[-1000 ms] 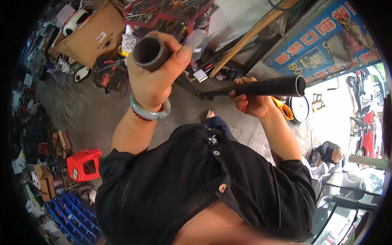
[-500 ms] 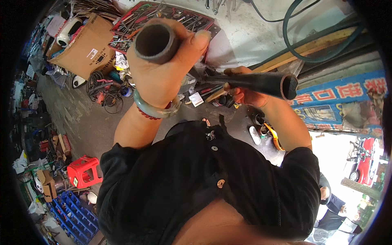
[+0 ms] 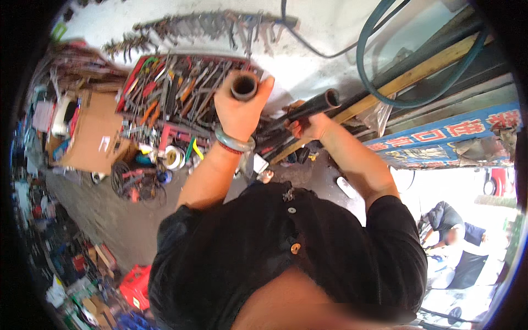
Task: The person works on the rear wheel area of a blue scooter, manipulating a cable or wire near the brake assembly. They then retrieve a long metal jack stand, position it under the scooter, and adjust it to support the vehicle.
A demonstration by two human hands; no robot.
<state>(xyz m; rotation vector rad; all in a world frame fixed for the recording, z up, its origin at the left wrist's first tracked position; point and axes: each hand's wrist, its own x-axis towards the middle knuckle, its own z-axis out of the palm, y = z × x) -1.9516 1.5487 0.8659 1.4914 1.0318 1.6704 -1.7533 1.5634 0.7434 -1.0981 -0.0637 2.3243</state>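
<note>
My left hand (image 3: 237,114) is wrapped around a metal pipe (image 3: 243,88), whose round open end faces up. A jade-like bangle and a red bead bracelet circle that wrist. My right hand (image 3: 312,126) grips a second, dark metal pipe (image 3: 314,105) that slants up to the right with its open end outward. Both arms are stretched out ahead of me, near a tool tray (image 3: 176,91) full of wrenches and pliers. The far ends of both pipes are hidden, so I cannot tell whether they join.
Wrenches hang in a row on the white wall (image 3: 214,33). A green hose (image 3: 363,49) loops over a wooden plank (image 3: 434,69) on the right. To the left stand a cardboard box (image 3: 91,132) and a red plastic stool (image 3: 136,286). Another person (image 3: 445,220) is at the lower right.
Both hands have moved forward, away from me, with the pipes still in them. My view has tilted up, bringing more of the tool tray and the wall's wrenches into sight.
</note>
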